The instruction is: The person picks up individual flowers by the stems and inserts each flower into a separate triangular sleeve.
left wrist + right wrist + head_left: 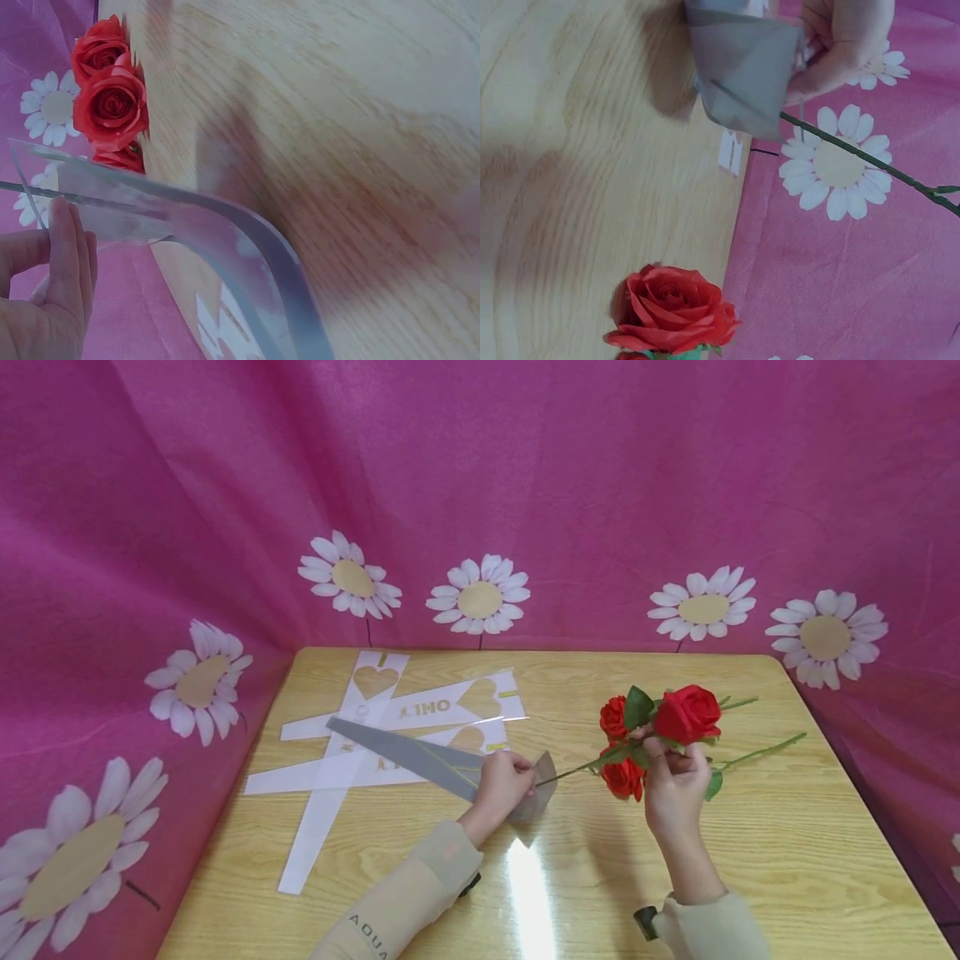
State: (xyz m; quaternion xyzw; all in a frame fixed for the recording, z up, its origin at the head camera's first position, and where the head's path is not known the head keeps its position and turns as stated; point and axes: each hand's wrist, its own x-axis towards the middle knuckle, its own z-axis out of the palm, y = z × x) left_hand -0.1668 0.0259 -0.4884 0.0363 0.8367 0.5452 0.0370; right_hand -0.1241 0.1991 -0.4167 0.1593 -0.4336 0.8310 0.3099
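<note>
My left hand point(502, 787) pinches the wide mouth of a grey single-flower sleeve point(401, 753), whose narrow end reaches to the left over white sleeves. In the left wrist view the sleeve point(255, 217) bulges open, with clear film on one side. My right hand point(677, 793) holds a red artificial rose point(687, 714) just under its bloom. The rose's thin green stem point(573, 770) runs leftward into the sleeve's mouth. In the right wrist view, the stem point(870, 157) enters beside the grey flap point(746, 71) at the left hand's fingers.
White sleeves point(303, 843) with heart-shaped windows lie crossed on the left of the wooden table point(787, 860). More red roses point(622, 778) lie behind and beside the right hand, their stems point(765, 750) pointing right. A pink curtain point(585, 485) with daisies surrounds the table.
</note>
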